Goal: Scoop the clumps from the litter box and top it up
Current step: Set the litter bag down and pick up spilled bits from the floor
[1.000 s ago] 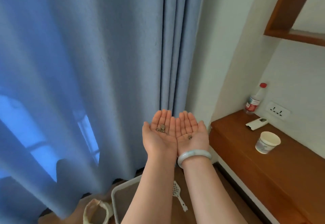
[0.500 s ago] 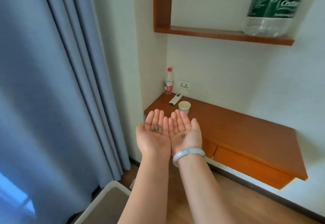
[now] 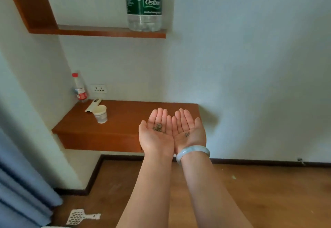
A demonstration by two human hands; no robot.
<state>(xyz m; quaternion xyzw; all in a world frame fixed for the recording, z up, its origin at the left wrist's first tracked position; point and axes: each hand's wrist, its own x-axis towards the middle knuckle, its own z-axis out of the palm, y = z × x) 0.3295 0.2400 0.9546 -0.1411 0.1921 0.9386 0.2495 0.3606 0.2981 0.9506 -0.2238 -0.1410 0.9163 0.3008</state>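
My left hand [image 3: 156, 132] and my right hand [image 3: 189, 130] are held out side by side, palms up and cupped together, fingers straight. A small heap of grey litter grains [image 3: 158, 127] lies on the left palm. A few grains [image 3: 187, 134] lie on the right palm. A pale bracelet [image 3: 193, 152] circles my right wrist. The white slotted litter scoop [image 3: 80, 216] lies flat on the wooden floor at the lower left. The litter box is out of the frame.
A low wooden desk [image 3: 125, 120] stands against the wall behind my hands, with a paper cup [image 3: 100, 114], a white remote [image 3: 93, 105] and a red-capped bottle [image 3: 79, 88]. A large water bottle [image 3: 144, 4] stands on the wall shelf. Blue curtain [image 3: 21, 183] hangs at left.
The view has swung right, away from the curtain and litter box toward the wall and desk. My cupped hands keep the same pose with the grains on them.
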